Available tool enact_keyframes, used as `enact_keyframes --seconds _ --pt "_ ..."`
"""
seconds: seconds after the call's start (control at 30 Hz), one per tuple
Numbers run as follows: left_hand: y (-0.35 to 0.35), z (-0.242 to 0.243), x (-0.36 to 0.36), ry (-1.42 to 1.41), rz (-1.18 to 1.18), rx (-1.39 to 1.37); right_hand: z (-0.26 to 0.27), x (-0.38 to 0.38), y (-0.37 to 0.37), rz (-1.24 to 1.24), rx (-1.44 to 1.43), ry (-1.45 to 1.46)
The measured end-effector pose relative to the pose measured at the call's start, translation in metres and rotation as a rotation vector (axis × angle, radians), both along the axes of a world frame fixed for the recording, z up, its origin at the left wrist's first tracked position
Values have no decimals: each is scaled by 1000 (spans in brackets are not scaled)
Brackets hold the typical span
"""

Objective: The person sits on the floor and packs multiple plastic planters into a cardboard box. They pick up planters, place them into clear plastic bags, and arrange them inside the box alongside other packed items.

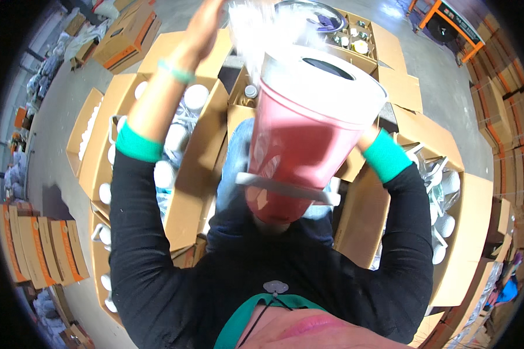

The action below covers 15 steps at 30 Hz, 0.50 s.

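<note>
A pink plastic container [301,152] with a white lid [327,87] is tilted before my chest, above my lap. The lid has a dark oval opening, and a pale grey band or handle [288,187] crosses the container low down. My right hand [367,138] reaches behind the container's right side and supports it; its fingers are hidden. My left hand [203,32] is raised at the upper left, blurred, with its fingertips cut off by the picture's edge. Crumpled clear plastic film [253,35] shines beside it, overlapping the lid's far side. Whether the left fingers hold the film is unclear.
Open cartons flank my legs: a left carton [201,174] and a right carton [467,235], both holding wrapped white parts. Ahead, a divided carton [386,43] holds small items beside a round clear-rimmed dish [338,22]. Stacked boxes [502,126] line the right; an orange-framed machine [458,26] stands beyond.
</note>
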<state>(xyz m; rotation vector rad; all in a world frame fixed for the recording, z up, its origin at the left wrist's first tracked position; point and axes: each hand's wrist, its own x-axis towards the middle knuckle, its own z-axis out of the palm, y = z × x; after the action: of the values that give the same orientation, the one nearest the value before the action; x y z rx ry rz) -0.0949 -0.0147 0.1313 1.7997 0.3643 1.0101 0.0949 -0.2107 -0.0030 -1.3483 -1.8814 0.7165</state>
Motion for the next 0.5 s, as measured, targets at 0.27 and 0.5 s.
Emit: enact_keyframes --seconds 0.27,0.5 --pt "-31 -78 -51 -86 -238 421 -128 -76 -152 515 -446 320" --pt "-7 -137 -69 57 47 -26 74 -9 -33 -13 -352 -90"
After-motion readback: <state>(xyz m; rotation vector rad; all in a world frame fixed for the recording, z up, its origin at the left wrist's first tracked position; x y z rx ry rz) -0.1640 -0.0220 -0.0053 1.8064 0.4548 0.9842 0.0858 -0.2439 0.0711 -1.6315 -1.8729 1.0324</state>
